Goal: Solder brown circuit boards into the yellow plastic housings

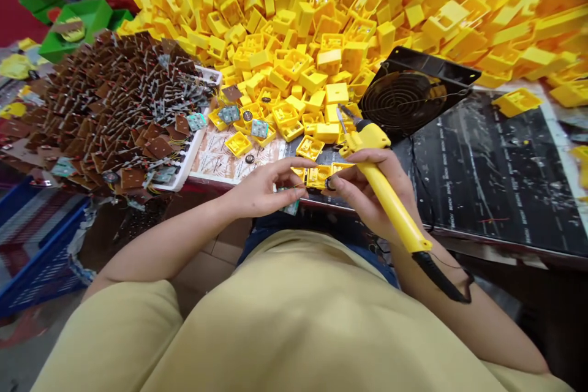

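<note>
At the table's front edge, a small open yellow plastic casing (320,176) is between my two hands. My left hand (261,187) closes its thumb and index finger round the casing's left end. A teal part (290,205) shows under those fingers, partly hidden. In my right hand (383,187) lies a yellow soldering iron (392,202), its metal tip pointing away from me and its black cord running back along the forearm. The right thumb and fingertip also pinch a small dark round part (329,182) at the casing's right end.
Yellow casings (294,24) are heaped across the back. Brown circuit boards (124,92) fill a white tray (195,150) at left. A black fan (411,92) stands tilted behind the iron. Teal switch parts (260,128) lie nearby. A blue crate (41,251) is low at left.
</note>
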A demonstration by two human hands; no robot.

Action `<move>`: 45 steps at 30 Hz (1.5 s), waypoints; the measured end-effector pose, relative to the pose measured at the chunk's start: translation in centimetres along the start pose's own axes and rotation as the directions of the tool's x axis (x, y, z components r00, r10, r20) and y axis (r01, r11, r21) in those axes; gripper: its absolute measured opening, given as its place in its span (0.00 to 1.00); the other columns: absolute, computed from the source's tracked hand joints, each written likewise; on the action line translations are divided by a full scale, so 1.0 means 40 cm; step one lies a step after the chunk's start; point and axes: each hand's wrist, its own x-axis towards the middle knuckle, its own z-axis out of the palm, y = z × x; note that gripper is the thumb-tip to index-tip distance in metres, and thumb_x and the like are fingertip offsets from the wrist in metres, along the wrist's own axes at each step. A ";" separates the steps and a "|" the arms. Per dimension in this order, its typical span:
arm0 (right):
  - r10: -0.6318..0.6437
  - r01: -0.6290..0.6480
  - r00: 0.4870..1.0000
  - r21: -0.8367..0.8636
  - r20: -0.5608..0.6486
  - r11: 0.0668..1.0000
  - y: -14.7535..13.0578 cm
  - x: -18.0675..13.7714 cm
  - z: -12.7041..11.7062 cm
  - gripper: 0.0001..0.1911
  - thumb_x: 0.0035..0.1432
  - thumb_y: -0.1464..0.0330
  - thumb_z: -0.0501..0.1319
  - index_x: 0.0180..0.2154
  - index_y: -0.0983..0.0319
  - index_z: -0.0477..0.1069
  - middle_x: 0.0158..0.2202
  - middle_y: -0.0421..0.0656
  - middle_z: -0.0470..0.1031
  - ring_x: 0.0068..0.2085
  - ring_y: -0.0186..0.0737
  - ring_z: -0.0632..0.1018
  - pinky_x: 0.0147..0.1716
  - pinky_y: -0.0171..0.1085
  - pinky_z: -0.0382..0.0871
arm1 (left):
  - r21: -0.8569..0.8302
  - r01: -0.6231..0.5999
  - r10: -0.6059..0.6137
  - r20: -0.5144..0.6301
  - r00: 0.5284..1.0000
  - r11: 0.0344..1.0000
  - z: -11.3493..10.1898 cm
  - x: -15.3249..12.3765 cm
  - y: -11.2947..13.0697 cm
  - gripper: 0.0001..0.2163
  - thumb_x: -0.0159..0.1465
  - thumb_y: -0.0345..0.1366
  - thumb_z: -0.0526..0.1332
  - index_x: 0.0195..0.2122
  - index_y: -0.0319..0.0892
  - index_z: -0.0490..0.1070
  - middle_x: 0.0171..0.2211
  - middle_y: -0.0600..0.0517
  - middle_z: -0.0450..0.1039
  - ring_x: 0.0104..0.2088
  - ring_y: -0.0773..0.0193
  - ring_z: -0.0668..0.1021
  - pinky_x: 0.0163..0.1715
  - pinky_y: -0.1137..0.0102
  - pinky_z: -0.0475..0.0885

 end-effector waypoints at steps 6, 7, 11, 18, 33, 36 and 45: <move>0.013 -0.014 1.000 -0.053 -0.021 0.998 0.009 0.000 0.010 0.18 0.63 0.57 0.67 0.47 0.54 0.62 0.32 0.36 0.78 0.32 0.38 0.84 0.32 0.34 0.82 | 0.106 -0.165 0.167 -0.019 0.986 0.981 -0.006 -0.015 0.006 0.10 0.67 0.38 0.66 0.47 0.40 0.80 0.37 0.48 0.84 0.37 0.64 0.84 0.43 0.72 0.78; 0.011 -0.012 1.000 -0.058 -0.021 0.998 0.011 -0.002 0.012 0.18 0.63 0.57 0.67 0.47 0.55 0.62 0.32 0.36 0.78 0.31 0.38 0.84 0.32 0.34 0.82 | 0.078 -0.142 0.144 -0.020 0.989 0.987 -0.007 -0.015 0.006 0.11 0.67 0.40 0.67 0.45 0.39 0.81 0.36 0.47 0.84 0.38 0.63 0.85 0.43 0.71 0.78; 0.006 -0.007 1.000 -0.057 -0.014 0.998 0.013 -0.005 0.018 0.19 0.63 0.57 0.67 0.47 0.55 0.62 0.33 0.36 0.79 0.32 0.38 0.84 0.33 0.34 0.83 | -0.138 0.038 -0.034 0.030 0.999 0.990 -0.016 -0.013 -0.001 0.21 0.64 0.51 0.70 0.47 0.38 0.79 0.32 0.47 0.83 0.32 0.63 0.83 0.35 0.71 0.78; -0.013 0.013 1.000 -0.105 0.001 0.994 0.014 -0.006 0.024 0.18 0.65 0.57 0.66 0.48 0.55 0.62 0.32 0.35 0.78 0.31 0.37 0.83 0.31 0.34 0.82 | 0.446 -0.125 0.184 -0.090 0.979 0.886 -0.012 -0.019 -0.025 0.12 0.68 0.34 0.62 0.51 0.40 0.75 0.38 0.49 0.83 0.37 0.64 0.83 0.41 0.71 0.75; -0.345 0.331 0.937 -0.448 0.054 0.830 0.093 -0.026 0.052 0.11 0.66 0.65 0.65 0.48 0.55 0.68 0.39 0.38 0.81 0.35 0.35 0.83 0.36 0.33 0.79 | 0.175 -0.080 0.128 -0.283 0.951 0.981 -0.025 -0.024 -0.020 0.10 0.64 0.42 0.69 0.32 0.41 0.81 0.40 0.46 0.84 0.41 0.63 0.83 0.45 0.69 0.77; -0.396 0.422 0.904 -0.493 0.162 0.761 0.100 -0.012 0.043 0.12 0.65 0.64 0.67 0.49 0.54 0.70 0.39 0.38 0.82 0.36 0.36 0.84 0.37 0.34 0.79 | -0.130 0.037 -0.070 -0.253 0.965 0.991 -0.052 -0.006 -0.010 0.20 0.57 0.55 0.73 0.30 0.40 0.77 0.36 0.47 0.83 0.37 0.62 0.83 0.42 0.68 0.78; -0.350 0.514 0.858 -0.630 0.377 0.581 0.132 0.054 -0.077 0.18 0.64 0.64 0.67 0.55 0.53 0.71 0.48 0.44 0.82 0.45 0.45 0.83 0.59 0.53 0.72 | 0.626 0.030 0.002 -0.051 0.999 0.779 -0.125 0.071 0.038 0.06 0.64 0.34 0.64 0.37 0.40 0.81 0.32 0.51 0.82 0.32 0.64 0.81 0.36 0.72 0.70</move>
